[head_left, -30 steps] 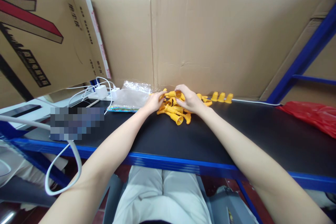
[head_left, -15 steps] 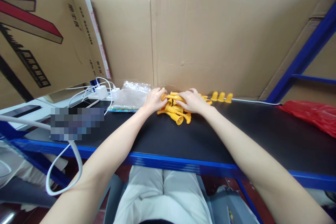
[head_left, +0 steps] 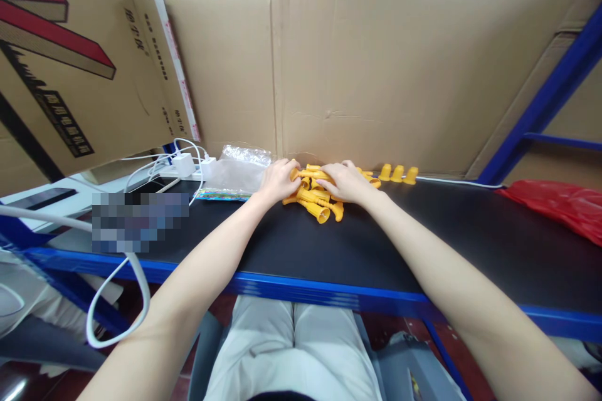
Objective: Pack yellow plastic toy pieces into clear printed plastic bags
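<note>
Glossy yellow plastic parts (head_left: 316, 208) lie in a loose pile on the black tabletop, some flared like horns and some bent at the end. My left hand (head_left: 281, 179) is at the pile's left side, its fingers curled around a yellow plastic part that pokes out by the thumb. Over the right side rests my right hand (head_left: 348, 183), thumb and fingers closed about another yellow plastic part. Both palms hide some of the pile. Three yellow cups (head_left: 397, 173) stand in a row to the right, apart from my hands.
A clear plastic bag (head_left: 235, 172) lies left of the pile. Beyond it are white chargers (head_left: 183, 165) with cables, and a phone (head_left: 153, 187). One white cable loops over my left forearm. A red plastic bag (head_left: 555, 207) lies at right. Cardboard (head_left: 376, 62) walls the back.
Both hands stay at the pile with almost no movement. The whole view has shifted very slightly.
</note>
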Demonstrator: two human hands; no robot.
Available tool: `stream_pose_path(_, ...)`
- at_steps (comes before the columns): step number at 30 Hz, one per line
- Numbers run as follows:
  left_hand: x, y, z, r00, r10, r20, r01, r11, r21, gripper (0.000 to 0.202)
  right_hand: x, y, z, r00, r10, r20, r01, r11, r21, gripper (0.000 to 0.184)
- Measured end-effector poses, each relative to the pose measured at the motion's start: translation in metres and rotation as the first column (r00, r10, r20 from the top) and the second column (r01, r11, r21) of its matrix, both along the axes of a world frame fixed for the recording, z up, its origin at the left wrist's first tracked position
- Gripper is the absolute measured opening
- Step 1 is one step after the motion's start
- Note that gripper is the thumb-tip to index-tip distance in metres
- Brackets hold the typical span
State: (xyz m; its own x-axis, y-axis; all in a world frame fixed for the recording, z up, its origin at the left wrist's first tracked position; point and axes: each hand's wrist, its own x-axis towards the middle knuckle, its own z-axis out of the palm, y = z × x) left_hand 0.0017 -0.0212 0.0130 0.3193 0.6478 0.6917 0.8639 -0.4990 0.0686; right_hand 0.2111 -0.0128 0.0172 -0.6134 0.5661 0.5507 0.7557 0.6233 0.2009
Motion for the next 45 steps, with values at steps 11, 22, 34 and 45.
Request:
stream_pose_path(11, -0.002, 0.001, -0.001, 1.0, -0.006, 0.02, 0.006, 1.0, -0.028, 0.021, -0.003, -0.002, 0.003, 0.999, 0.034, -0.012, -0.034, 0.998, 0.05, 0.025)
stream_pose_path(22, -0.003, 0.002, -0.001, 1.0, -0.004, -0.01, 0.004, 1.0, -0.025, 0.022, -0.004, -0.002, 0.002, 1.0, -0.004, 0.007, 0.004, 1.0, -0.008, 0.028)
stream_pose_path(34, -0.003, 0.001, -0.001, 1.0, -0.002, 0.009, 0.002, 0.999, -0.042, 0.023, -0.005, -0.005, 0.003, 1.0, 0.013, -0.015, -0.013, 1.0, -0.003, 0.031)
stream_pose_path(45, -0.01, 0.011, -0.006, 0.991, 0.123, 0.06, -0.116, 0.987, -0.114, 0.026, 0.002, -0.004, 0.007, 0.999, -0.041, -0.02, 0.042, 0.996, 0.073, 0.022)
